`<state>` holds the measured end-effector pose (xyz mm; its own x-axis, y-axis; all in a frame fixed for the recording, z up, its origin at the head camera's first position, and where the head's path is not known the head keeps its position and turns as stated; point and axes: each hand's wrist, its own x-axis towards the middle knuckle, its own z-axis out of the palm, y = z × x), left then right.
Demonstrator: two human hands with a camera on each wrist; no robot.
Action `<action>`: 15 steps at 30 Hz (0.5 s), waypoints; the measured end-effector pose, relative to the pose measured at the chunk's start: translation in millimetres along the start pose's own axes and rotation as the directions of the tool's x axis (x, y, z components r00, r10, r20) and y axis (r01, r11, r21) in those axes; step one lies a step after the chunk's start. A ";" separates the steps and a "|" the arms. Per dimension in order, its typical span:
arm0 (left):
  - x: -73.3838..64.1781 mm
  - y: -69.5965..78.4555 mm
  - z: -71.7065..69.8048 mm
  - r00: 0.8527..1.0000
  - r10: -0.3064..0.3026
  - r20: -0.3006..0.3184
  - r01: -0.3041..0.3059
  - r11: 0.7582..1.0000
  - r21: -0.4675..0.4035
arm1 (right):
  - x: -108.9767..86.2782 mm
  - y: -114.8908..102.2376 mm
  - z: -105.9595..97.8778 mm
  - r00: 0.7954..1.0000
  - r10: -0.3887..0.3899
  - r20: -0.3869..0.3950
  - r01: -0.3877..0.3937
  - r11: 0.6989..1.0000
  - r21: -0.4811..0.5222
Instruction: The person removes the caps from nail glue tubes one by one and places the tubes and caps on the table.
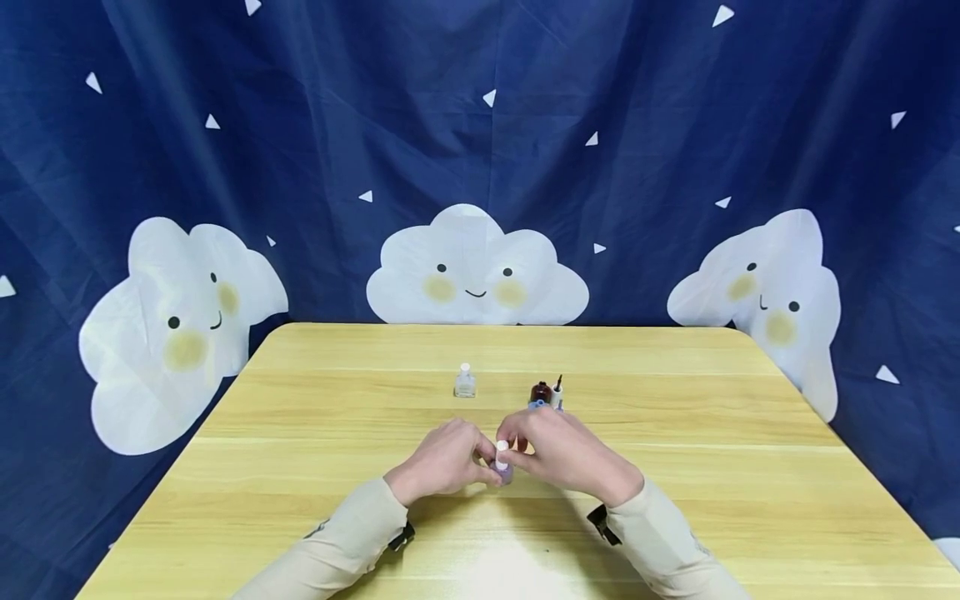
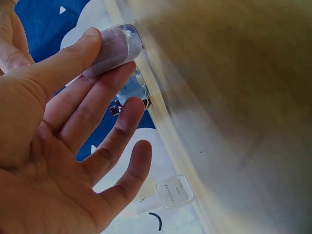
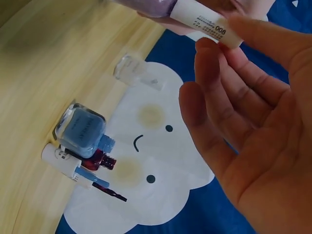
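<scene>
A lavender nail polish bottle [image 2: 115, 50] with a white cap [image 3: 204, 22] stands between the two hands near the middle of the table. My left hand [image 1: 447, 457] pinches the glass body between thumb and fingers, its other fingers spread apart. With thumb and fingertips, my right hand [image 1: 564, 450] pinches the white cap, which is still on the bottle. Beyond the right hand are an uncapped light blue bottle [image 3: 84, 129] and an uncapped dark red bottle [image 3: 97, 160]. Their white caps stand beside them, brushes pointing up: a blue brush [image 3: 91, 177] and a dark red brush [image 3: 111, 192].
A clear nail polish bottle [image 1: 465, 384] with a white cap stands farther back, left of the open bottles. All of them are on a light wooden table [image 1: 315, 400]. Behind its far edge hangs a dark blue curtain [image 1: 420, 125] printed with white clouds.
</scene>
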<state>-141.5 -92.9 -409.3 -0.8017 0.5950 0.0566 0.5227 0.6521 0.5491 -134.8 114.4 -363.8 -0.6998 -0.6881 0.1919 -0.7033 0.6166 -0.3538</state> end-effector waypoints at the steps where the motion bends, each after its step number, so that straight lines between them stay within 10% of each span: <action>1: -0.2 0.0 0.1 1.000 -0.002 -0.001 0.002 1.000 0.000 | 0.0 0.1 0.4 1.000 0.015 -0.001 -0.015 1.000 0.005; 15: 0.2 -1.1 1.1 1.000 0.001 -0.011 -0.001 1.000 -0.003 | 0.9 3.6 0.8 0.996 -0.084 -0.004 0.084 0.996 0.022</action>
<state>-141.8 -93.0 -410.8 -0.8041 0.5908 0.0665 0.5231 0.6499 0.5514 -137.9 115.7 -365.6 -0.6385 -0.7361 0.2245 -0.7568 0.5478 -0.3566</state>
